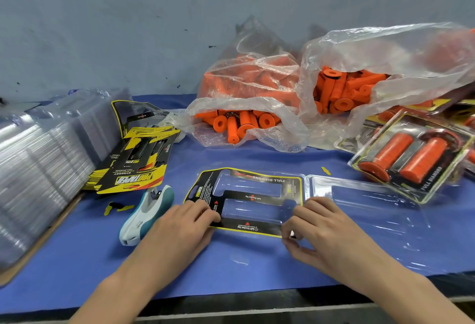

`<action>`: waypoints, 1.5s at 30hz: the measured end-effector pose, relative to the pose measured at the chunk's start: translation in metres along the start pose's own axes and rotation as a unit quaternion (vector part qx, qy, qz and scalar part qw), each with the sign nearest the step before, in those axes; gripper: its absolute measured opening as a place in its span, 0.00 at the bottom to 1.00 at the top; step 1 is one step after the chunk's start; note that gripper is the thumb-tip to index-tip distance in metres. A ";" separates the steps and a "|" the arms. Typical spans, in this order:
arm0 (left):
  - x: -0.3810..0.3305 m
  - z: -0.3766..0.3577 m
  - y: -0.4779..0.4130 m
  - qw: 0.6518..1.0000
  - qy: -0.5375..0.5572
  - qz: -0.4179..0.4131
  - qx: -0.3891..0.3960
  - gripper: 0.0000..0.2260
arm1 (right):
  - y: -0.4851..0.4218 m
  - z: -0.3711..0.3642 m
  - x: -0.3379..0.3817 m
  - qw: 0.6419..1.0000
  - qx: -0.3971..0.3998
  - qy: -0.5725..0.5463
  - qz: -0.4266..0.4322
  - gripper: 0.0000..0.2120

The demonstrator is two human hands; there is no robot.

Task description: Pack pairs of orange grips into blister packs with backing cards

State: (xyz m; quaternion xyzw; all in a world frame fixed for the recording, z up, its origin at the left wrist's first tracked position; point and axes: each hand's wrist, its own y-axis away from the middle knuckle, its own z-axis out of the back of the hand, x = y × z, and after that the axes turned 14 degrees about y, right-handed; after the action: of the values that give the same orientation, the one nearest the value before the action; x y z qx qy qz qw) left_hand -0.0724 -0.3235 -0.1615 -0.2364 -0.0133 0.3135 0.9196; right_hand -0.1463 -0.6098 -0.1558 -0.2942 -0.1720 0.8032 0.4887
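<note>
one open blister pack [359, 195] lies flat on the blue surface [231, 267] in the lower middle of the frame. its clear right half is folded out to the right. one black and yellow backing card [246, 196] sits in its left half, and both long hollows there hold nothing.

the left grip [185, 223], a bare hand, lies on the card's lower left edge with fingers nearly straight, pressing down and holding nothing. the right grip [323, 226] is at the card's lower right corner, its fingers curled and thumb tucked under, pinching that corner.

two clear plastic bags stand in the upper middle and upper right: a left bag [246, 79] and a right bag [385, 48], touching each other. both are full of loose orange handles [232, 128], too many to count.

at the right edge lies one finished pack [411, 161] with two orange handles side by side. more packs behind it are partly hidden.

one white and teal stapler [146, 210] lies just left of the left grip. above it is a loose pile of cards [138, 169]. at the far left are blurred stacks of clear shells [38, 164], their count unclear. one small yellow scrap [326, 170] lies above the open pack, and a few more scraps [115, 207] lie left of the stapler.
</note>
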 end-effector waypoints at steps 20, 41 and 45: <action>0.021 0.031 0.014 0.991 0.060 0.086 0.077 0.12 | -0.008 0.022 -0.001 0.995 0.017 -0.093 -0.046 0.11; 0.005 0.029 -0.030 0.983 0.113 0.137 0.040 0.15 | -0.034 0.000 -0.057 0.904 0.181 -0.140 -0.360 0.13; -0.008 0.029 -0.037 0.987 0.111 0.115 0.031 0.16 | -0.036 -0.006 -0.060 0.897 0.216 -0.146 -0.357 0.14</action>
State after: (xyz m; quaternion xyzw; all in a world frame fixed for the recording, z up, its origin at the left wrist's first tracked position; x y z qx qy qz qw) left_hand -0.0623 -0.3411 -0.1186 -0.2411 0.1260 0.3896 0.8799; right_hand -0.0971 -0.6468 -0.1220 0.0206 -0.1572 0.6264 0.7632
